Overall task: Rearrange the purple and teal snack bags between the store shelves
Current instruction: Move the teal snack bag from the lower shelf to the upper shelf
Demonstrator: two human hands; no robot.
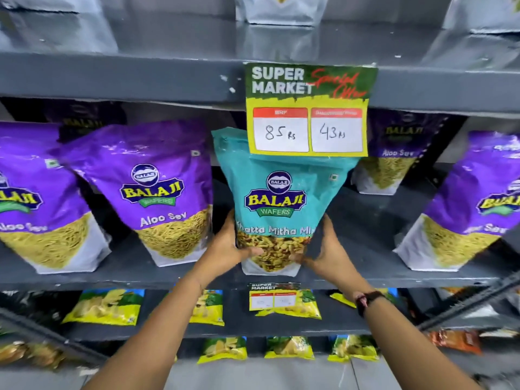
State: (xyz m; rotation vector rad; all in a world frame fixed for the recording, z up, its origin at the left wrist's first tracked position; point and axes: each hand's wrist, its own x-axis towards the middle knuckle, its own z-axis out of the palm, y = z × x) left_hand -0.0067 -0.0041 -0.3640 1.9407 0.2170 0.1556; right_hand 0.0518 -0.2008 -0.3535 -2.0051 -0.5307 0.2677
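Both hands' grip clasps the teal bag (277, 204): left hand (225, 249), right hand (326, 249).

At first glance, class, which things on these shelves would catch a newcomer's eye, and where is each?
The single teal bag stands out at the middle of the middle shelf, gripped low on both sides by the left hand and right hand. Just above it hangs a yellow and green offer sign, covering its top right corner. Purple bags flank it on both sides.
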